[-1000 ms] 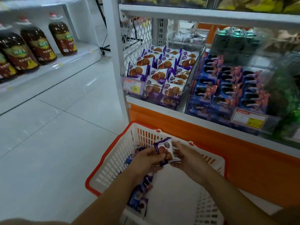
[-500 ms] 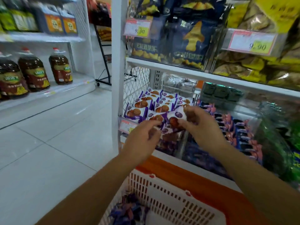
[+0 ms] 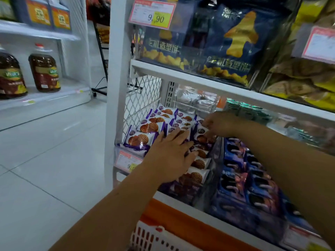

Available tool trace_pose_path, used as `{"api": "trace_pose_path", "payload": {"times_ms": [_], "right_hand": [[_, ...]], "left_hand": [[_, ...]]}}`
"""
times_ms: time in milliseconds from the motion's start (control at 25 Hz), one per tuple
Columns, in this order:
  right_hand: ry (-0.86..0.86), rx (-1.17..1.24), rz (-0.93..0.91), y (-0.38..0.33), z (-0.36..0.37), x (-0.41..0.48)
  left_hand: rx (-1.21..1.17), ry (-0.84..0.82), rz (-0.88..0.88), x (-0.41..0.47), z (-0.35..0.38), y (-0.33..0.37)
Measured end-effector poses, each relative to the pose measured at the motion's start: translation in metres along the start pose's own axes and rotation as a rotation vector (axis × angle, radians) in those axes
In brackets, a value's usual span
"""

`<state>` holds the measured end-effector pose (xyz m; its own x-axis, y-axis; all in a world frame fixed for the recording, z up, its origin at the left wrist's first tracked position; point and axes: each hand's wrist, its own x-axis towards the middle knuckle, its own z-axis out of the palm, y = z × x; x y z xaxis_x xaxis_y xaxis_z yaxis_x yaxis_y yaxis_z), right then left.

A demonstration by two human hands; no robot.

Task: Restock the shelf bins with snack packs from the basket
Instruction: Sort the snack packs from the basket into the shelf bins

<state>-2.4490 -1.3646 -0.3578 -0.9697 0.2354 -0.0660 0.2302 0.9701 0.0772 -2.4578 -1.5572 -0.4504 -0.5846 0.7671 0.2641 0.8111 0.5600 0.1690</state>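
Pinching a purple biscuit pack [image 3: 202, 135], right hand [image 3: 222, 124] seats it in the shelf bin [image 3: 123, 172] — left hand [image 3: 170, 154] presses flat. Next, probably: release, reach for the basket [image 3: 154, 238].

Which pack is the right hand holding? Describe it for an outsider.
Below the white shelf, look in the bin of purple-and-white cookie packs. The pack sits in its right column, next to the blue packs. It alone is pinched by the right hand.
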Motion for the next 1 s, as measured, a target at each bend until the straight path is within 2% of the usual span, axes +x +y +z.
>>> {"api": "trace_pose_path", "payload": {"times_ms": [240, 320, 440, 520, 560, 680, 760, 840, 880, 920, 1000], "right_hand": [[-0.129, 0.041, -0.013, -0.001, 0.004, 0.011], [-0.165, 0.027, -0.037, -0.004, 0.009, 0.010], [-0.112, 0.046, -0.028, -0.003, 0.011, 0.002], [0.038, 0.151, 0.008, 0.001, 0.009, -0.008], [0.175, 0.243, 0.013, 0.001, 0.009, -0.018], [0.718, 0.583, -0.094, -0.022, 0.032, -0.080], [0.871, 0.734, -0.195, -0.058, 0.068, -0.138], [0.786, 0.779, -0.243, -0.092, 0.129, -0.179], [0.650, 0.758, -0.218, -0.109, 0.164, -0.196], [0.458, 0.711, -0.162, -0.121, 0.201, -0.206], [-0.054, 0.676, -0.054, -0.135, 0.273, -0.227]], "left_hand": [[0.040, -0.061, -0.015, 0.002, -0.001, -0.006], [0.012, -0.040, -0.023, 0.001, 0.000, -0.007], [-0.060, 0.051, -0.012, -0.013, 0.000, -0.004], [-0.092, 0.148, 0.012, -0.028, -0.007, -0.003], [-0.106, 0.197, 0.017, -0.038, -0.010, -0.003], [-0.156, 0.338, -0.027, -0.083, -0.010, 0.001], [-0.160, 0.329, -0.036, -0.123, 0.004, 0.007], [-0.151, 0.135, -0.064, -0.166, 0.032, 0.011], [-0.174, -0.018, -0.129, -0.191, 0.050, 0.012], [-0.213, -0.174, -0.213, -0.213, 0.069, 0.010], [-0.274, -0.492, -0.342, -0.255, 0.109, 0.005]]}}
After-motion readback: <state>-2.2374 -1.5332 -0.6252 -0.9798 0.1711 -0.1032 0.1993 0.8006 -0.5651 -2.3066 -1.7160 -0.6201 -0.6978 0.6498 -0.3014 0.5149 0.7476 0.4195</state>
